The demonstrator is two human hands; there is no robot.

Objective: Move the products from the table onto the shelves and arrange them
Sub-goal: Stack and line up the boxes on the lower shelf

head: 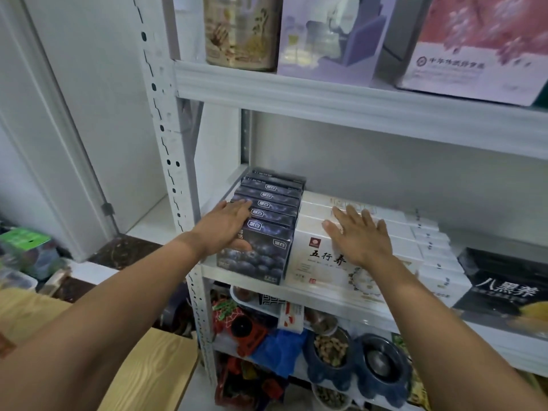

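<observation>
On the middle shelf (237, 278), the dark blue boxes (272, 209) stood in a single file, touching the white boxes (415, 241) to their right. The file's long axis ran from the shelf's front lip back toward the rear wall. The left hand (225, 226) lay against the file's left flank, fingers straight across the box tops and gripping nothing. The right hand (360, 235) rested flat on the white boxes, fingers spread, likewise holding nothing. The left hand was therefore the nearer to the blue file, which lay directly to its right. A push rightward would probably close any gap between the two groups. Bare shelf remained between the file and the upright post (175, 173), and behind both groups. The front blue box stood near the lip, so a forward pull risked tipping it off.
</observation>
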